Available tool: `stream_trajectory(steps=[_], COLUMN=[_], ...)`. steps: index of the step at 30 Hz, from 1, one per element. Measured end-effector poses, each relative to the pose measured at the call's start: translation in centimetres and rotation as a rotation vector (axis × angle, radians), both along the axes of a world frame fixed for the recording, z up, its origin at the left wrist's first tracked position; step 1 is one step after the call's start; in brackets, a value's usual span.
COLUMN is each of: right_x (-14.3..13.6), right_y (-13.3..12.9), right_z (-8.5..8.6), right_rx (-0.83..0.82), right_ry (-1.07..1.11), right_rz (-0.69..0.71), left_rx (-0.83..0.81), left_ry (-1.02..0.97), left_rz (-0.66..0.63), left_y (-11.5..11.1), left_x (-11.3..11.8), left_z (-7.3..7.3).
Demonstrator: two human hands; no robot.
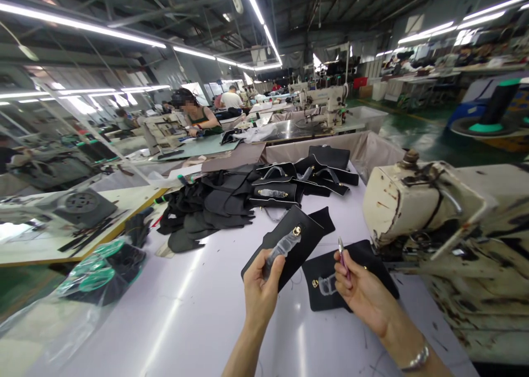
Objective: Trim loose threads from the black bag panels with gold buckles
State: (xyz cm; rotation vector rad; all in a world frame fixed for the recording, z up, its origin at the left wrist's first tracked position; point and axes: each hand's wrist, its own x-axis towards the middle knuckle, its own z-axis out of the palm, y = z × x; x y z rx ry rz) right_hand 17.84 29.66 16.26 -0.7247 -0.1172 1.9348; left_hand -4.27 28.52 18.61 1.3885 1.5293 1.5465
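Observation:
My left hand (261, 294) is closed around a plastic-wrapped handle (285, 247) fixed to a black leather bag panel (298, 247), held tilted above the table. A gold-coloured ring fitting (296, 231) shows at the handle's upper end. To the right, my right hand (366, 294) grips small thread snips (341, 249), silver tips pointing up and pinkish grip between the fingers. Behind and below that hand lies a second black panel (320, 302) with a wrapped handle and gold fittings, partly hidden by the fingers.
Black cut pieces (215, 200) are heaped at the table's far side, beside several stacked panels with handles (275, 192). A sewing machine (397, 200) stands at right. Bagged green-ended thread spools (105, 272) sit at left. Beyond, a co-worker (202, 115) sits at another machine.

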Motion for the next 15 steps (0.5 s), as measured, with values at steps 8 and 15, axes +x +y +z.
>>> stream_trajectory(steps=[8, 15], right_x=[0.7, 0.0], right_y=[-1.0, 0.9], right_z=[0.1, 0.5], right_rx=[-0.076, -0.082], right_ry=[-0.013, 0.018], right_rz=[0.054, 0.009], left_rx=[0.041, 0.117], left_ry=[-0.039, 0.003], left_rz=[0.014, 0.021], left_y=[0.7, -0.3], left_x=[0.6, 1.2], left_z=[0.7, 1.4])
